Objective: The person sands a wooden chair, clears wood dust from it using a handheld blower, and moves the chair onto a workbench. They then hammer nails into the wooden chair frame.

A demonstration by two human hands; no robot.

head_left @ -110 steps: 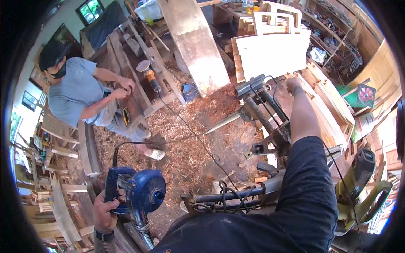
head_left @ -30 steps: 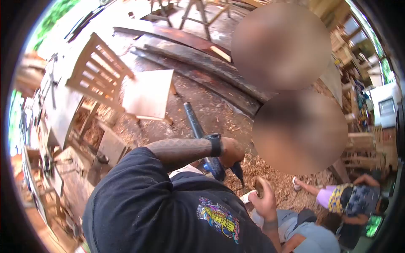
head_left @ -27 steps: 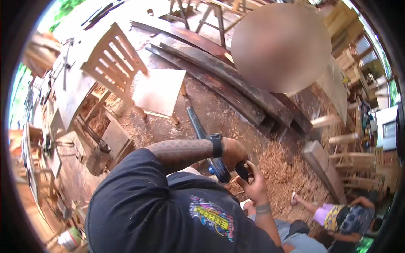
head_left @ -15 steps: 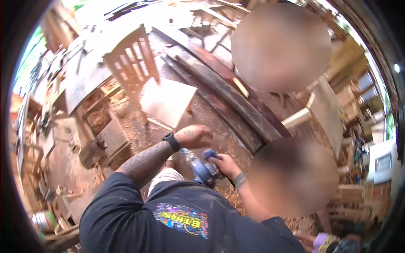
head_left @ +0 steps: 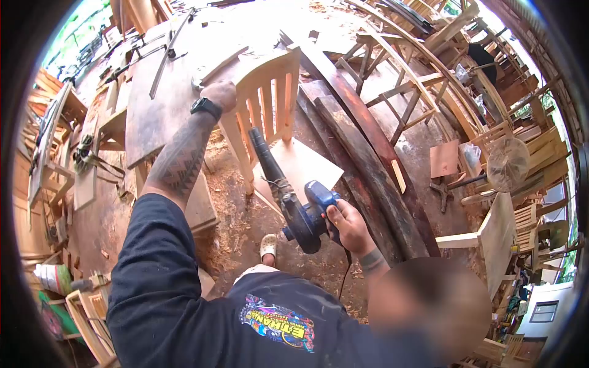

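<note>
Close in, grips a blue blower (head_left: pixel 304 222) in the right hand (head_left: pixel 348 225), ahead of the body, with nozzle (head_left: pixel 264 153) angled up across a pale wooden chair (head_left: pixel 310 164); contact between them impossible to judge. Could bump or scratch the slatted back with one careless turn of the wrist. Could also snag the hanging cord (head_left: pixel 348 264), or slip on loose shavings near a light clog (head_left: pixel 269 245). Holds the left hand (head_left: pixel 219 96) curled at the top of the chair's back, any grip there impossible to confirm. Just left of the chair, a wide wooden tabletop (head_left: pixel 147 129); to its right, long dark beams (head_left: pixel 363 156), likely blocking any step that way. Farther off, a wooden trestle (head_left: pixel 423 83).
</note>
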